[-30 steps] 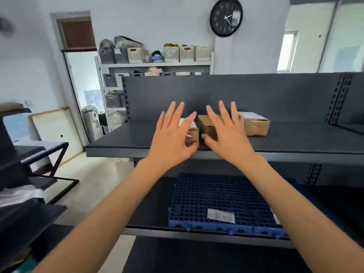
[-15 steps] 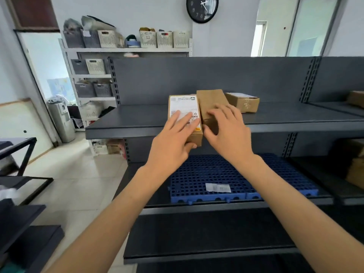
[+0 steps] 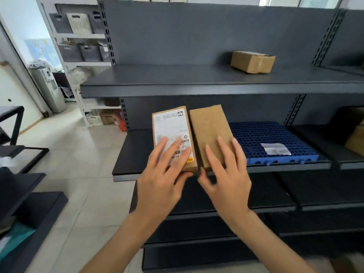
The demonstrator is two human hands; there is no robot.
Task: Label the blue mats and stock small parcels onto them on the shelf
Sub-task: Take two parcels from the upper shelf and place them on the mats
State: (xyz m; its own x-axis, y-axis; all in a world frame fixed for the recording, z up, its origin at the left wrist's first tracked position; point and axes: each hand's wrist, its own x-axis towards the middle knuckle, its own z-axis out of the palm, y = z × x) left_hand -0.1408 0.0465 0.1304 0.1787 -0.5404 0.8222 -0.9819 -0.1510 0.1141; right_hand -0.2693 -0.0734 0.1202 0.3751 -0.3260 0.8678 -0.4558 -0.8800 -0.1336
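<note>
My left hand (image 3: pixel 160 176) holds a small parcel with a white shipping label (image 3: pixel 172 131), fingers on top and thumb under its near end. Right beside it, my right hand (image 3: pixel 228 174) holds a plain brown parcel (image 3: pixel 209 129) the same way. Both parcels hang side by side in front of the middle shelf, over the left part of the blue mat (image 3: pixel 275 134). A white label (image 3: pixel 275 149) sticks on the mat near its front edge. A third brown parcel (image 3: pixel 252 61) lies on the top shelf (image 3: pixel 177 83) at the right.
The dark metal shelving unit has further shelves below (image 3: pixel 256 196) and a neighbouring bay at the right holding a brown box (image 3: pixel 355 142). White racks with storage baskets (image 3: pixel 79 23) stand behind at the left. A dark bench (image 3: pixel 23 203) sits at my left over tiled floor.
Both hands took the two parcels off the top shelf and brought them down, tilted toward me, to the level of the blue mat. My view dropped and shifted left.
</note>
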